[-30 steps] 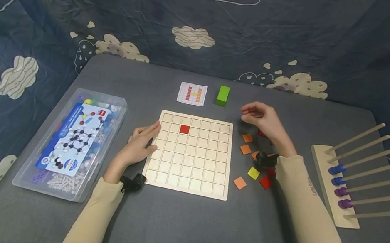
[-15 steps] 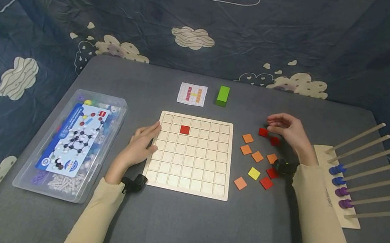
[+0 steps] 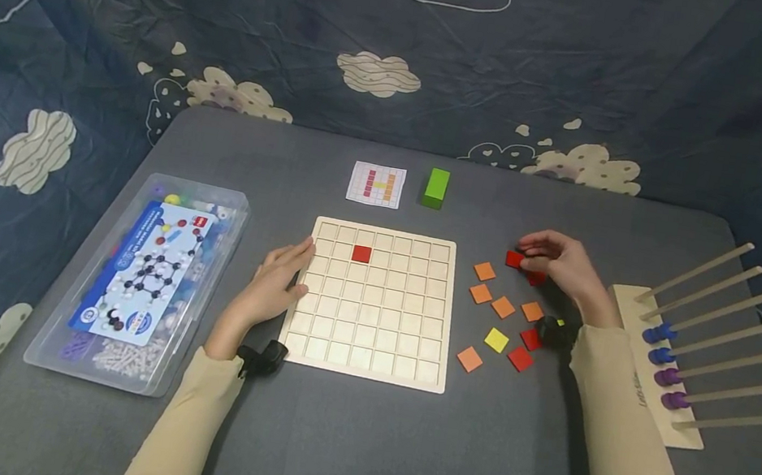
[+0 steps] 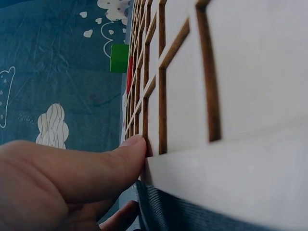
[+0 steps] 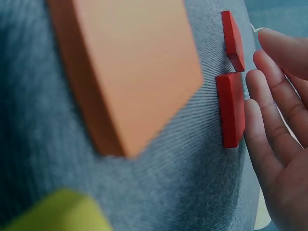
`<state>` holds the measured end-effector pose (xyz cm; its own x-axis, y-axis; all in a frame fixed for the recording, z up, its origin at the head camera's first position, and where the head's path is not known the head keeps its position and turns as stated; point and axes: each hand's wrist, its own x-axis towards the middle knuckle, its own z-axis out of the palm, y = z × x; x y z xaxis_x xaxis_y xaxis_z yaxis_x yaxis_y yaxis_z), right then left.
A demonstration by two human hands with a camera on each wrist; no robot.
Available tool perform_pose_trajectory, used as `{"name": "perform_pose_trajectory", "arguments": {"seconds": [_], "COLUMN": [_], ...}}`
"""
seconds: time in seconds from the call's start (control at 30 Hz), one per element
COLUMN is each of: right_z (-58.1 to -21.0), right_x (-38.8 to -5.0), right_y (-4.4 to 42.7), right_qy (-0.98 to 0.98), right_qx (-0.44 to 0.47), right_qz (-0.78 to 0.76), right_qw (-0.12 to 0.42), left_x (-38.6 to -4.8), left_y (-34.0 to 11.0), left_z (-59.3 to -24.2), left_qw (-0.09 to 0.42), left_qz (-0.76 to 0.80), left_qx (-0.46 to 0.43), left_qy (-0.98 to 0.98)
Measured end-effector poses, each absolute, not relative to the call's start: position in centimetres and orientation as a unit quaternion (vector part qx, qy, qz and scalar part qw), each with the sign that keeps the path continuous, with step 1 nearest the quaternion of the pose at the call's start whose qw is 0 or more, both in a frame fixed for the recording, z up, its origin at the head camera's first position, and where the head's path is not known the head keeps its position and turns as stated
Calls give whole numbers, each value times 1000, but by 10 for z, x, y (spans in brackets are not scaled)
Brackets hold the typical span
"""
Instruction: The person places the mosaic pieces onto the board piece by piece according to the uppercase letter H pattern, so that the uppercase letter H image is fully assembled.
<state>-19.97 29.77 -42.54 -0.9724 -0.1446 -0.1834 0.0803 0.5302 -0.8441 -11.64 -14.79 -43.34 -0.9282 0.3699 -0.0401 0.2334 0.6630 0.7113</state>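
My left hand [image 3: 271, 283] rests on the left edge of the wooden grid board [image 3: 371, 302]; in the left wrist view the thumb lies against the board's rim [image 4: 192, 178]. One red tile [image 3: 361, 253] sits in a square near the board's top. At the right, my right hand [image 3: 563, 269] is over two red tiles, one at its fingertips [image 3: 514, 259] and one partly covered by the hand. The right wrist view shows its fingers loosely bent beside the red tiles [image 5: 232, 109], nothing gripped. Orange tiles [image 3: 503, 307], a yellow tile [image 3: 495, 339] and more red tiles [image 3: 520, 358] lie nearby.
Behind the board are a pattern card [image 3: 376, 184] and a green block [image 3: 436, 188]. A clear plastic box [image 3: 186, 356] of small parts stands at the left. At the right is a wooden base with upright pegs [image 3: 684, 435], some holding blue and purple beads.
My right hand has moved right and toward me, from beyond the tiles' upper left to the two far red tiles, and now sits lower over them. The left hand has stayed on the board.
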Motion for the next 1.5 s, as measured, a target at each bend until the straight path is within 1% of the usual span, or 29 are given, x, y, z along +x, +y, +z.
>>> {"name": "perform_pose_trajectory", "arguments": {"seconds": [0.3,0.67,0.93,1.07,1.2,1.5], "right_z": [-429,-430,-419,-411,-407,-407], "right_x": [-202,-204,-206,-206,-206,-201], "right_y": [292,286,280,265,244,176], "right_qy": [888,918,913,905,893,868], "right_qx": [-10,-40,-47,-69,-99,-166], "right_qz": [-443,-385,-391,-406,-425,-447], "right_qw": [120,85,105,101,111,142], "left_x": [-117,-117,-117,-117,-117,-117], "left_y": [-148,-148,-149,-148,-148,-148], "left_z": [-434,-434,-435,-434,-434,-434], "left_qw": [93,93,91,93,94,95], "left_qz": [371,373,372,377,381,381], "left_qx": [163,161,160,160,163,159], "left_qy": [909,909,910,907,905,906]}}
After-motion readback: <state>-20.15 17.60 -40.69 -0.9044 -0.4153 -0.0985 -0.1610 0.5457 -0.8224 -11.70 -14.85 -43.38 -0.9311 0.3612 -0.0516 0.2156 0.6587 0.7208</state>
